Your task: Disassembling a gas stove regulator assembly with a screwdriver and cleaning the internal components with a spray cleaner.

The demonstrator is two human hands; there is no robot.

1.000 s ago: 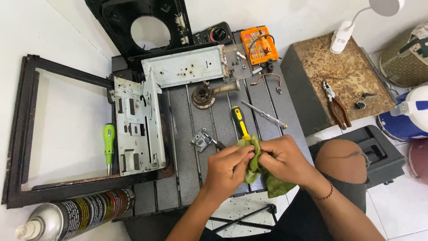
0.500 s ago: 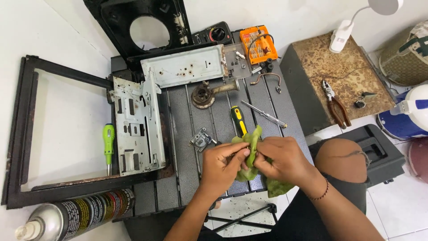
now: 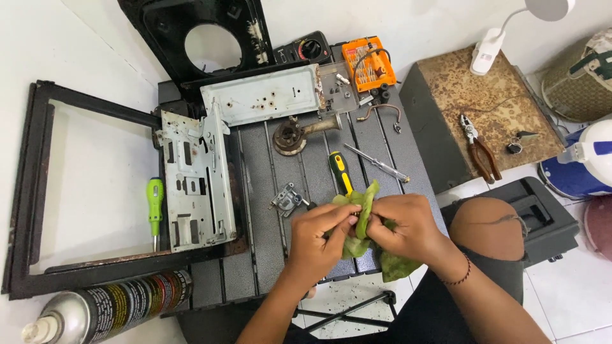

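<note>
Both hands meet over the front of a dark slatted work table (image 3: 258, 255). My left hand (image 3: 319, 239) and my right hand (image 3: 408, 226) pinch a crumpled green cloth (image 3: 364, 210) between their fingers, one fold sticking up between them. Whatever the cloth may wrap is hidden. A yellow-and-black screwdriver (image 3: 340, 171) lies just beyond the hands, and a small metal valve part (image 3: 288, 199) sits to the left of my left hand.
Grey metal panels (image 3: 194, 185) and a black frame (image 3: 38, 191) lie at left with a green screwdriver (image 3: 154, 200). A burner piece (image 3: 290, 135), thin screwdriver (image 3: 377, 162), orange bit case (image 3: 368, 64), spray can (image 3: 108, 312) and pliers (image 3: 479, 153) surround the table.
The hands have kept working the green cloth in place; the fold that stuck up between them now stands a little lower and the fingers have closed in tighter around it.
</note>
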